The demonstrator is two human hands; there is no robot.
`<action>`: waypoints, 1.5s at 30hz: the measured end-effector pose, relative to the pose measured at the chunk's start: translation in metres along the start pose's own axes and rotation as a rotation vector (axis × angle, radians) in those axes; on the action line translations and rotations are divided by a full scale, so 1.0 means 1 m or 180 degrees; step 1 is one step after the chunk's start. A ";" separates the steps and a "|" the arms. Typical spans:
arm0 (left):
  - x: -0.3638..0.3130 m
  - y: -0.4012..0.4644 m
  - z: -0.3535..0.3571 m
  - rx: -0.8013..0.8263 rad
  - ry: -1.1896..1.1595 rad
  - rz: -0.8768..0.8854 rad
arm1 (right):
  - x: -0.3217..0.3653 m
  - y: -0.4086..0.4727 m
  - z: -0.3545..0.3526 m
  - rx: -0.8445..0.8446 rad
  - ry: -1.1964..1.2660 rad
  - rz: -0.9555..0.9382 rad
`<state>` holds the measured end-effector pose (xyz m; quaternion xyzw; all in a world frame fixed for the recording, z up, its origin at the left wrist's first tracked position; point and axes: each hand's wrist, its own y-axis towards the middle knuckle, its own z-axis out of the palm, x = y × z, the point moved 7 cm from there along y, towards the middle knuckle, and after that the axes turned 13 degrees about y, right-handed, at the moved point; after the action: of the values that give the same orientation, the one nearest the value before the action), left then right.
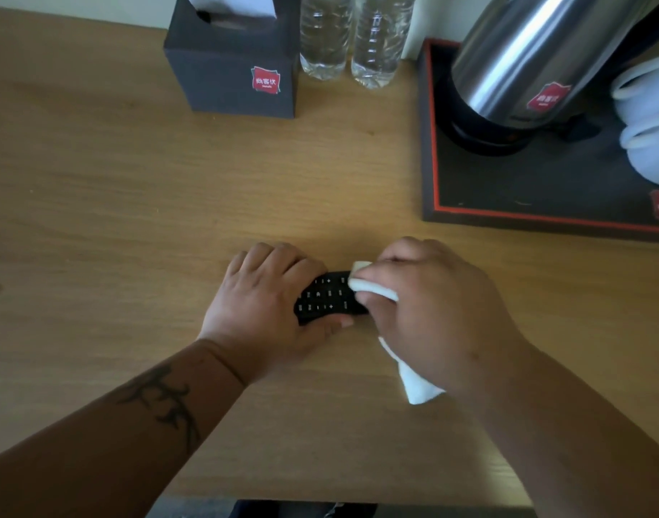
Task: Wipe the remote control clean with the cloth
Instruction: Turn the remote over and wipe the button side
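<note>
Remote [329, 297] lies flat on table [115, 203] at centre, left hand [268, 304] clamped round its 9 o'clock end. Right hand [432, 312] grips bunched cloth [372, 289] on the 3 o'clock end. Risks: hard rubbing presses buttons; loose cloth tail at 5 o'clock snags; remote slides toward tray [428, 151] at 1 o'clock.
</note>
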<state>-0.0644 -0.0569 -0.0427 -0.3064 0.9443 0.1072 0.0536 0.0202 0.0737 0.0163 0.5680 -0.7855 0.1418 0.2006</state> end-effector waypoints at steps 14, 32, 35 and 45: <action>0.001 0.000 0.000 0.0020 -0.0025 -0.0047 | 0.008 0.008 0.013 0.0295 -0.0250 0.0134; 0.001 0.000 0.001 0.0043 0.0030 0.0018 | -0.002 0.003 -0.002 0.0259 -0.0422 0.0280; 0.002 0.000 0.002 0.0014 0.0030 -0.0048 | 0.001 -0.001 0.004 0.0104 -0.0282 0.0396; 0.001 -0.001 0.002 -0.0031 0.0093 -0.0037 | -0.005 -0.021 -0.007 -0.0002 0.0412 0.0767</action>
<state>-0.0647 -0.0579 -0.0449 -0.3137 0.9427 0.1070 0.0390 0.0422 0.0744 0.0201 0.4591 -0.8335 0.2010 0.2326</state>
